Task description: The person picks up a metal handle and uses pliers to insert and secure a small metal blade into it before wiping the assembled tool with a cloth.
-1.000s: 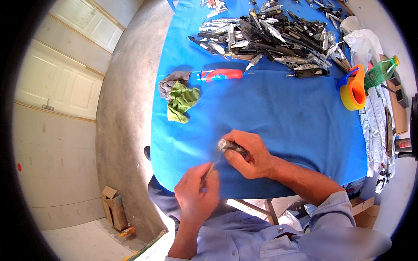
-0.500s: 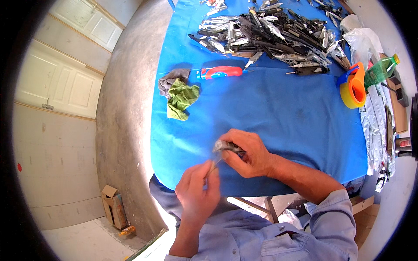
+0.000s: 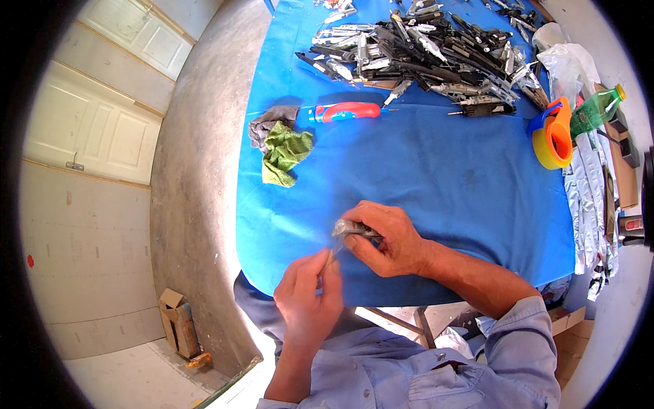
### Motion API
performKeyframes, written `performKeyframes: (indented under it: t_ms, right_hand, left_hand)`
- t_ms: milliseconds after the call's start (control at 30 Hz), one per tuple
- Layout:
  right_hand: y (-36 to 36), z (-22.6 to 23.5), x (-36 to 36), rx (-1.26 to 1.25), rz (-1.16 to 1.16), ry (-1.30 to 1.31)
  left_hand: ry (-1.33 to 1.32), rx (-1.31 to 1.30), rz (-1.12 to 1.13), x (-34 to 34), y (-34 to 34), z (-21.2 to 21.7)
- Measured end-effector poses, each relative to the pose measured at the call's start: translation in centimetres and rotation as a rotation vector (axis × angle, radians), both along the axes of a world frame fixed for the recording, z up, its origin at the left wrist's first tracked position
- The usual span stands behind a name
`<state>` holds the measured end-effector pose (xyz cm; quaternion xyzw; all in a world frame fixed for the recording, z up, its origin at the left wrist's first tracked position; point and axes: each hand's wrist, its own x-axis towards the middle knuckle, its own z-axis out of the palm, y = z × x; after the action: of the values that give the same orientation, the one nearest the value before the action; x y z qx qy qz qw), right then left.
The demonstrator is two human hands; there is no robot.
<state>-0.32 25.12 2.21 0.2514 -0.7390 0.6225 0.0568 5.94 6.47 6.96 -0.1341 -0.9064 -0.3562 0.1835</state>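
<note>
In front of me, over the near part of the blue-covered table (image 3: 436,170), my right hand (image 3: 398,244) is closed around a small silver metal part (image 3: 346,229). Its shiny end points left, out from between thumb and forefinger; the palm side is covered by the fingers. Lower and to the left, my left hand (image 3: 308,290) pinches something thin between thumb and forefinger, close to the silver end. What that thin thing is cannot be made out. The fingertips of both hands are near each other but apart.
A heap of black and silver elongated parts (image 3: 436,54) covers the far side. Nearer lie a red-and-blue handheld tool (image 3: 346,112), a green cloth (image 3: 286,153) and a grey cloth (image 3: 272,123). On the right are tape rolls in an orange holder (image 3: 560,140) and a green bottle (image 3: 593,114).
My left fingertips have shifted slightly upward, and the thin thing between the hands shows less clearly. My right hand stays almost where it was, with the silver part in it.
</note>
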Motion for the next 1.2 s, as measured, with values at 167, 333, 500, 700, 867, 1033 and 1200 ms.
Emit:
performKeyframes:
  t_ms: [167,333,500,700,867,1033,1200]
  right_hand:
    - [-0.1,-0.1,0.0,0.0,-0.017,0.012]
    - [-0.2,-0.2,0.0,-0.011,-0.023,0.031]
    - [-0.2,0.0,0.0,0.0,-0.024,0.024]
    - [-0.2,-0.1,0.0,0.011,-0.026,0.029]
    - [-0.3,-0.3,0.0,0.016,-0.031,0.001]
    - [-0.5,-0.5,0.0,0.047,-0.063,0.016]
    - [-0.5,-0.6,0.0,0.058,-0.042,0.005]
  left_hand:
    - [-0.028,-0.033,0.007,0.1,-0.2,0.2]
    - [0.034,-0.01,0.009,-0.1,-0.1,-0.2]
    - [0.024,-0.014,0.01,-0.2,0.0,-0.2]
    - [0.044,-0.087,0.013,-0.2,-0.4,-0.5]
    - [0.122,-0.268,0.01,-0.7,-0.6,0.3]
    - [0.034,-0.302,0.061,-0.4,-0.3,1.0]
    - [0.058,-0.388,0.097,-0.4,-0.2,0.6]
